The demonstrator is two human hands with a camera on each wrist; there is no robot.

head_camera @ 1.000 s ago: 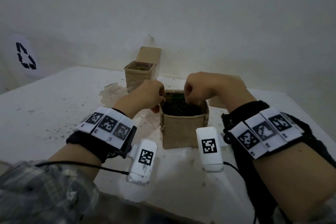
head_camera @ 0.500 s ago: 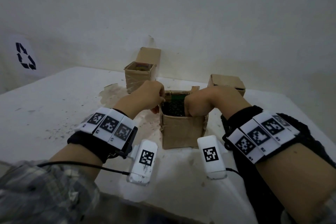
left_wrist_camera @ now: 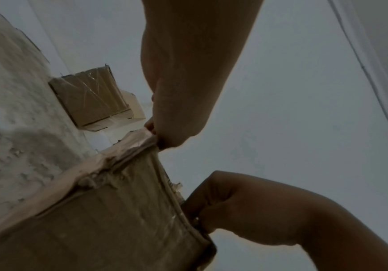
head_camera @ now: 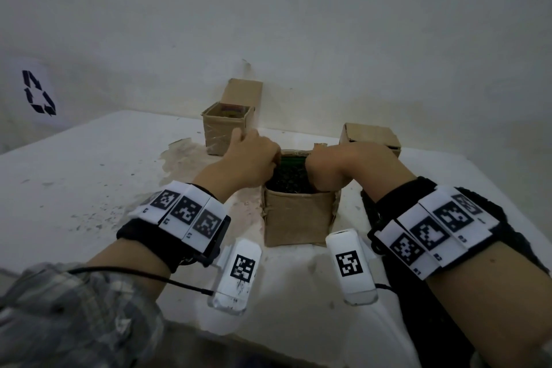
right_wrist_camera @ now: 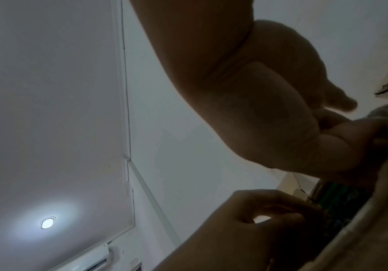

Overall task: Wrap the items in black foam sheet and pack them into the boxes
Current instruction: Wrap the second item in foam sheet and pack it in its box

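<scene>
Both your hands are at the mouth of the near box.

Your left hand (head_camera: 254, 158) curls over the left rim of the box (head_camera: 297, 222), fingers pinching that edge. Your right hand (head_camera: 331, 172) reaches down inside at the right; whether its fingers hold anything you cannot tell. The black foam (head_camera: 288, 184) sits in the box, something green at its far edge. An open box (head_camera: 224, 128) and a shut box (head_camera: 370, 136) stand behind on the table (head_camera: 89, 173).
</scene>
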